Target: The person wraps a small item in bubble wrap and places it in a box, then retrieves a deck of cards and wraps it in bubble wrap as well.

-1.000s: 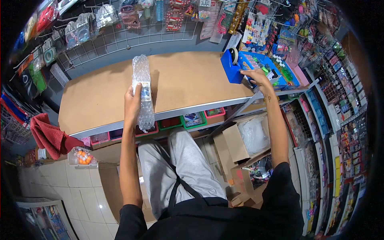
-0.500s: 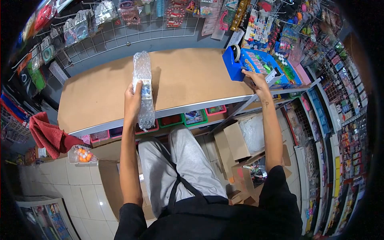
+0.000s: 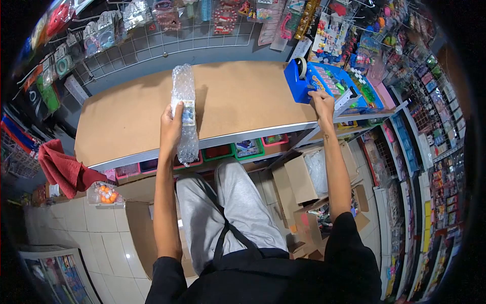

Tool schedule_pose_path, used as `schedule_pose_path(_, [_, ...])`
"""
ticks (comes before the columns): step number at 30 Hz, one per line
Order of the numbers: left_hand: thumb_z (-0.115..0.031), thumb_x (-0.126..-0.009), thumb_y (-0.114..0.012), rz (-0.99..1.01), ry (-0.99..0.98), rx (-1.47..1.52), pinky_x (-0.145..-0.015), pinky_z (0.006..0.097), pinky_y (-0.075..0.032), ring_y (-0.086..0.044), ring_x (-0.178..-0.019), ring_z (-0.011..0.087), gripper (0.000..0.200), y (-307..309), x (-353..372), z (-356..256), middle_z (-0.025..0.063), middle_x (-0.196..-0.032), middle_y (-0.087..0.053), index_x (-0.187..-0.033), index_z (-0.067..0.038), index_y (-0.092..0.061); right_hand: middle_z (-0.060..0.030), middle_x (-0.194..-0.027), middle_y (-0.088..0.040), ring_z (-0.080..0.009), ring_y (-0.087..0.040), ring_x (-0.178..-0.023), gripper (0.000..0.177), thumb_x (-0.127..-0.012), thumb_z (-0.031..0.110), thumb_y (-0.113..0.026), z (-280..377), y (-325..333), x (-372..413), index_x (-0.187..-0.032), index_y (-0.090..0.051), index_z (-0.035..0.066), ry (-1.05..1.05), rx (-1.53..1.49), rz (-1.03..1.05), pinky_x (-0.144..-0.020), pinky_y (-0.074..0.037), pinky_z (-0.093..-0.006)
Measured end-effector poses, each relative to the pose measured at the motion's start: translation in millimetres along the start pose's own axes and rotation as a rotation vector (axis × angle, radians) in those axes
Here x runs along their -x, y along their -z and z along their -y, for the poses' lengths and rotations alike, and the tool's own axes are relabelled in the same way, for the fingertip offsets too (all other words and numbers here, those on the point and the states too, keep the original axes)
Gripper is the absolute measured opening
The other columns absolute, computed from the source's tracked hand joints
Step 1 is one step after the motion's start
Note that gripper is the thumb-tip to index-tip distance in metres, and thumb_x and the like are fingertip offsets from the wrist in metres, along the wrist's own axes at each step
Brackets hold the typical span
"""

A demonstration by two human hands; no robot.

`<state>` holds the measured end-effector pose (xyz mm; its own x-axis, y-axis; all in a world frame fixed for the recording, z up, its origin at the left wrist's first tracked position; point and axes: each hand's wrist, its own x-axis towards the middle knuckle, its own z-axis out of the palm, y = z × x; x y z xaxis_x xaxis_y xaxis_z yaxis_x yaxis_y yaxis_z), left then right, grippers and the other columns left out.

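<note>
My left hand (image 3: 171,124) is closed around a long strip of bubble wrap (image 3: 184,83), held upright over the front part of the tabletop. Against the wrap, under my thumb, lies a small flat picture card (image 3: 188,115). On the right stands a blue tape dispenser (image 3: 297,83) with a roll of tape (image 3: 302,67) in it. My right hand (image 3: 324,105) is at the dispenser's front end, fingers curled in a pinch. What sits between those fingertips is too small to make out.
The brown tabletop (image 3: 243,96) has a pale front edge. Blue display boxes (image 3: 349,83) stand right of the dispenser. Coloured baskets (image 3: 248,147) sit on the shelf below. Open cartons (image 3: 298,177) are on the floor. A red cloth (image 3: 66,167) hangs at left; packets hang on the wall grid (image 3: 136,50).
My right hand has gone from extended fingers at the dispenser to a curled pinch at its front end. My left hand still holds the bubble wrap; the view has shifted slightly.
</note>
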<state>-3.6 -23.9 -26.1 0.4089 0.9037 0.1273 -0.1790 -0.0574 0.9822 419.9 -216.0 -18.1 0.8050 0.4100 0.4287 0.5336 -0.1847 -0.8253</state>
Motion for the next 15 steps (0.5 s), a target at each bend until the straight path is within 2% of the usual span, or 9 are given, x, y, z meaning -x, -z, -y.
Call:
schedule_pose_path(3, [-0.033, -0.101, -0.054, -0.030, -0.012, -0.020, -0.049, 0.0271, -0.050, -0.058, -0.055, 0.0101, 0.032, -5.3, 7.7, -11.2, 0.0028, -0.074, -0.061, -0.105, -0.002, -0.056, 0.0019, -0.070, -0.061, -0.0054, -0.049, -0.060, 0.021, -0.082, 0.020, -0.075, 6.3, 17.0, 10.0, -0.080, -0.073, 0.000, -0.142, -0.075, 0.165, -0.056, -0.038, -0.0242])
schedule_pose_path(4, [-0.033, -0.101, -0.054, -0.019, -0.026, -0.003, -0.048, 0.0273, -0.049, -0.058, -0.056, 0.0098, 0.032, -5.4, 7.0, -8.2, 0.0022, -0.074, -0.060, -0.106, -0.002, -0.057, 0.0035, -0.070, -0.060, -0.0046, -0.047, -0.058, 0.022, -0.083, 0.022, -0.075, 10.2, 11.1, 19.7, -0.081, -0.073, 0.000, -0.011, -0.064, 0.075, -0.053, -0.035, -0.0228])
schedule_pose_path(5, [-0.033, -0.100, -0.055, -0.009, -0.043, 0.011, -0.048, 0.0274, -0.049, -0.057, -0.056, 0.0095, 0.032, -3.2, 5.9, -4.1, 0.0016, -0.074, -0.060, -0.108, -0.003, -0.057, 0.0025, -0.073, -0.061, -0.0063, -0.049, -0.063, 0.024, -0.084, 0.023, -0.076, 11.1, 10.7, 23.8, -0.085, -0.074, 0.000, -0.070, -0.081, 0.089, -0.056, -0.036, -0.0227])
schedule_pose_path(6, [-0.033, -0.100, -0.055, 0.015, -0.016, 0.032, -0.050, 0.0269, -0.049, -0.057, -0.058, 0.0087, 0.031, -1.4, 8.2, -5.0, 0.0008, -0.075, -0.060, -0.109, -0.003, -0.057, -0.0012, -0.082, -0.067, -0.0094, -0.056, -0.074, 0.027, -0.084, 0.023, -0.077, 12.1, 10.9, 29.5, -0.092, -0.074, -0.002, -0.091, -0.161, 0.113, -0.065, -0.042, -0.0230])
schedule_pose_path(7, [-0.032, -0.100, -0.056, 0.042, 0.012, 0.056, -0.052, 0.0263, -0.049, -0.057, -0.061, 0.0080, 0.031, -1.5, 10.7, -6.5, 0.0000, -0.076, -0.059, -0.110, -0.003, -0.057, -0.0015, -0.082, -0.067, -0.0080, -0.057, -0.070, 0.021, -0.084, 0.015, -0.077, 15.8, 3.6, 37.2, -0.094, -0.074, -0.002, 0.042, -0.173, -0.006, -0.063, -0.044, -0.0223])
schedule_pose_path(9, [-0.030, -0.101, -0.056, 0.061, 0.030, 0.168, -0.059, 0.0248, -0.049, -0.058, -0.067, 0.0071, 0.028, -8.2, 22.2, -9.4, -0.0002, -0.081, -0.060, -0.110, -0.003, -0.057, -0.0042, -0.091, -0.069, -0.0097, -0.062, -0.079, 0.019, -0.084, 0.014, -0.076, 38.7, 0.9, 62.0, -0.096, -0.075, -0.001, 0.099, -0.223, -0.070, -0.067, -0.047, -0.0223])
schedule_pose_path(10, [-0.029, -0.101, -0.056, 0.080, 0.042, 0.226, -0.062, 0.0241, -0.048, -0.058, -0.069, 0.0067, 0.027, -13.4, 28.5, -9.3, -0.0003, -0.084, -0.061, -0.110, -0.003, -0.057, -0.0050, -0.093, -0.069, -0.0104, -0.063, -0.082, 0.019, -0.084, 0.013, -0.076, 53.9, 0.3, 72.5, -0.097, -0.074, -0.001, 0.021, -0.261, -0.021, -0.071, -0.048, -0.0227])
schedule_pose_path(12, [-0.025, -0.100, -0.057, 0.112, 0.039, 0.336, -0.064, 0.0258, -0.051, -0.062, -0.072, 0.0096, 0.028, -25.2, 42.5, -9.8, 0.0046, -0.088, -0.064, -0.114, -0.002, -0.054, -0.0066, -0.098, -0.069, -0.0119, -0.065, -0.090, 0.020, -0.084, 0.011, -0.076, 81.0, -1.9, 97.0, -0.101, -0.073, -0.001, -0.144, -0.322, 0.072, -0.078, -0.050, -0.0234])
schedule_pose_path(15, [-0.021, -0.099, -0.057, 0.163, 0.098, 0.498, -0.072, 0.0324, -0.058, -0.068, -0.081, 0.0188, 0.030, -37.5, 58.5, -12.1, 0.0142, -0.099, -0.067, -0.119, 0.001, -0.048, -0.0074, -0.099, -0.070, -0.0130, -0.065, -0.093, 0.023, -0.085, 0.006, -0.074, 98.3, -15.5, 128.7, -0.106, -0.071, -0.001, -0.176, -0.545, 0.223, -0.084, -0.049, -0.0238])
